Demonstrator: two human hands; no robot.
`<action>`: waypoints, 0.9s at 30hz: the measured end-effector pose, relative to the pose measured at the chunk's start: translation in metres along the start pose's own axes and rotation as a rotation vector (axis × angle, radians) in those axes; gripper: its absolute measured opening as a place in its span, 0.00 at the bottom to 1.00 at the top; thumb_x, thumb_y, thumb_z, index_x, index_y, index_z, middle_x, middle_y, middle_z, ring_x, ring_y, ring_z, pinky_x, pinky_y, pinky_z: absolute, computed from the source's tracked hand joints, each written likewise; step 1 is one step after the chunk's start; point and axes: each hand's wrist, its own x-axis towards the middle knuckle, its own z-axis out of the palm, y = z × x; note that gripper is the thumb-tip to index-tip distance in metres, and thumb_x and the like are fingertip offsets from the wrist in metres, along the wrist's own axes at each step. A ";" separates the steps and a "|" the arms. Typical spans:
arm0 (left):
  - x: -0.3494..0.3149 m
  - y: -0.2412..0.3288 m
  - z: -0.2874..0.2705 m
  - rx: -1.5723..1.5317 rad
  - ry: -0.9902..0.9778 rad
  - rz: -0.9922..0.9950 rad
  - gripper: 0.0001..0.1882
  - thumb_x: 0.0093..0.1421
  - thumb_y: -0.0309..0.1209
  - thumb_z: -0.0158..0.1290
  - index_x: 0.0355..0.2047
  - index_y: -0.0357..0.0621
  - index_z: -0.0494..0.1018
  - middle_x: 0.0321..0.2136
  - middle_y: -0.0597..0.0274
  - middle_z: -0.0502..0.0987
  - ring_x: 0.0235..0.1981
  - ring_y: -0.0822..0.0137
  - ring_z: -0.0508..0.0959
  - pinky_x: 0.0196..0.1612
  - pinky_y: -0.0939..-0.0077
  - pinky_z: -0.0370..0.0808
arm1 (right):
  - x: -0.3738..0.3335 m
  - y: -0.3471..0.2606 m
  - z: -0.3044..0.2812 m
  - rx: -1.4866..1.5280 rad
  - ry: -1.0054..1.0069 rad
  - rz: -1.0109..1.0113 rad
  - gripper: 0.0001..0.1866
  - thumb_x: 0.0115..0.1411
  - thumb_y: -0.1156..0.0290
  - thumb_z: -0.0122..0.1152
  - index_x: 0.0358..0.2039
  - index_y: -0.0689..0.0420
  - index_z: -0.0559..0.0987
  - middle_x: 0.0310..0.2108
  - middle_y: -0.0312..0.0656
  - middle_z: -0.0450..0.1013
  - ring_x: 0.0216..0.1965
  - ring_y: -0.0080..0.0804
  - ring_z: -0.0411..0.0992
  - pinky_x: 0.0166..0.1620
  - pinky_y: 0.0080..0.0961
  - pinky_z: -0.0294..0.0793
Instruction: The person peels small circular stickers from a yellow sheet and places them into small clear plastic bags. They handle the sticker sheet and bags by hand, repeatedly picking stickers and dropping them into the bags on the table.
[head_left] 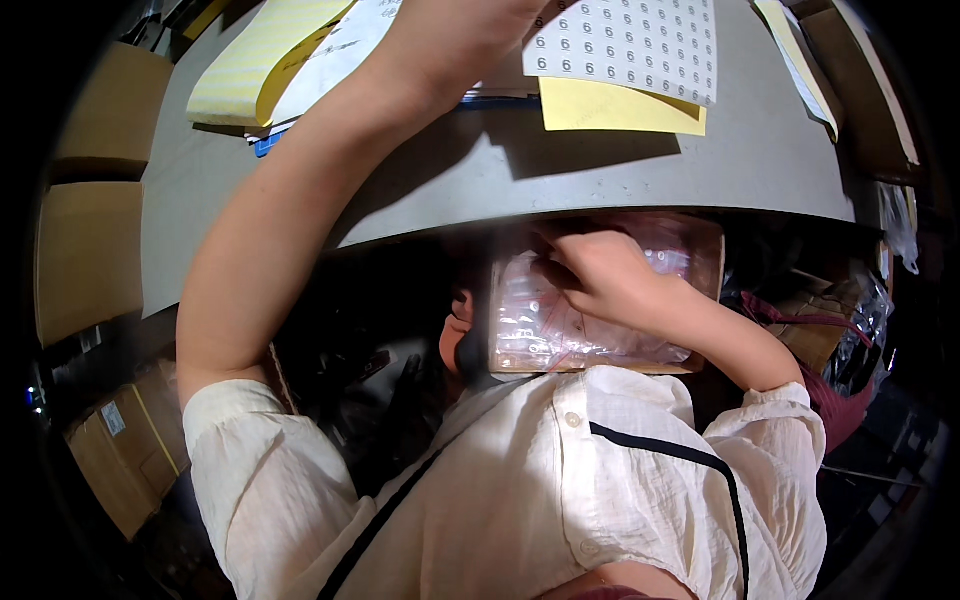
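My right hand (pixel 600 280) reaches into a shallow cardboard box (pixel 712 255) on my lap, just under the table edge. Its fingers pinch one of the small clear plastic bags (pixel 530 335) that fill the box. My left arm stretches up over the grey table (pixel 600 175). My left hand (pixel 460 35) rests at the edge of a white sheet of round stickers (pixel 640 45). The top of the picture cuts off its fingers, so I cannot see its grip. A yellow sheet (pixel 610 110) lies beneath the sticker sheet.
A yellow lined pad (pixel 250 60) and white papers lie at the table's far left. Cardboard boxes (pixel 90 250) stand stacked on the left, with another (pixel 125 455) lower down. Dark red fabric (pixel 835 400) and plastic wrapping crowd the floor on the right.
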 end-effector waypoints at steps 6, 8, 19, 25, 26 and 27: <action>-0.004 0.004 0.003 -0.026 -0.045 -0.071 0.14 0.72 0.29 0.54 0.51 0.30 0.78 0.45 0.54 0.85 0.44 0.71 0.84 0.48 0.77 0.81 | -0.014 -0.003 -0.043 0.282 0.121 -0.059 0.13 0.61 0.75 0.66 0.46 0.62 0.85 0.36 0.56 0.82 0.36 0.53 0.83 0.40 0.39 0.82; -0.005 0.010 0.002 0.050 0.012 -0.118 0.13 0.73 0.30 0.54 0.50 0.31 0.78 0.44 0.56 0.84 0.43 0.72 0.83 0.47 0.78 0.80 | -0.024 0.001 -0.062 0.393 0.130 -0.057 0.14 0.66 0.74 0.65 0.51 0.61 0.86 0.38 0.49 0.85 0.31 0.38 0.84 0.34 0.28 0.82; 0.007 0.019 0.003 0.124 0.097 -0.238 0.13 0.76 0.37 0.52 0.44 0.39 0.79 0.36 0.69 0.80 0.35 0.79 0.76 0.39 0.83 0.74 | -0.065 0.007 -0.157 0.666 0.232 0.043 0.18 0.75 0.65 0.58 0.55 0.66 0.83 0.36 0.46 0.85 0.25 0.24 0.82 0.25 0.17 0.76; 0.001 0.025 0.037 0.353 0.445 -0.048 0.15 0.77 0.37 0.48 0.35 0.43 0.78 0.27 0.72 0.74 0.28 0.80 0.69 0.33 0.81 0.66 | -0.036 0.065 -0.157 -0.349 0.827 -0.078 0.21 0.77 0.62 0.56 0.63 0.60 0.79 0.60 0.47 0.79 0.54 0.38 0.81 0.53 0.29 0.79; 0.002 0.025 0.034 0.357 0.449 -0.038 0.15 0.77 0.37 0.48 0.34 0.44 0.77 0.27 0.73 0.73 0.28 0.80 0.67 0.33 0.80 0.64 | -0.029 0.069 -0.154 -0.548 0.722 -0.087 0.22 0.76 0.60 0.57 0.64 0.58 0.78 0.64 0.48 0.76 0.60 0.44 0.78 0.58 0.34 0.78; 0.005 0.025 0.032 0.356 0.446 -0.023 0.15 0.77 0.37 0.48 0.33 0.45 0.76 0.26 0.73 0.72 0.27 0.80 0.66 0.32 0.80 0.63 | -0.030 0.072 -0.144 -0.523 0.546 0.013 0.26 0.74 0.58 0.61 0.66 0.58 0.76 0.69 0.53 0.69 0.68 0.52 0.69 0.67 0.42 0.70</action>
